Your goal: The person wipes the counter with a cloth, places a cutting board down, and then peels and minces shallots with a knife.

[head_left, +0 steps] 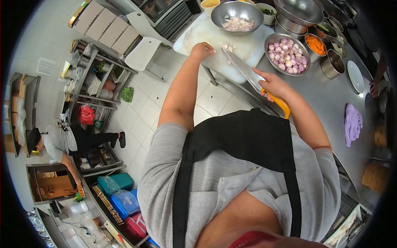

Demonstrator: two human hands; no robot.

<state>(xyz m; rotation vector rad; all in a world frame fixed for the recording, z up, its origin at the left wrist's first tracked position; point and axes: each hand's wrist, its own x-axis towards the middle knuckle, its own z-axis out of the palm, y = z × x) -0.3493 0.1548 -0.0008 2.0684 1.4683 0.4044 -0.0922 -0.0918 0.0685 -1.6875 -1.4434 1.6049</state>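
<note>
My right hand (274, 87) is closed round the yellow handle of a large kitchen knife (245, 68). The blade points up and left, its tip at a small pile of chopped shallot (227, 46) on the white cutting board (192, 37). At the board's near edge, my left hand (202, 51) pinches a small pale bit that looks like shallot. Beyond the pile, a steel bowl (218, 17) holds chopped shallots. Right of the board stands another steel bowl (273, 66) full of whole peeled shallots (287, 53).
Right on the steel counter are a bowl of orange pieces (315, 44), a metal pot (333, 65), a white oval plate (355, 77) and a purple cloth (352, 124). A co-worker (60, 142) bends at shelving on the left. Another person's hand (374, 88) shows far right.
</note>
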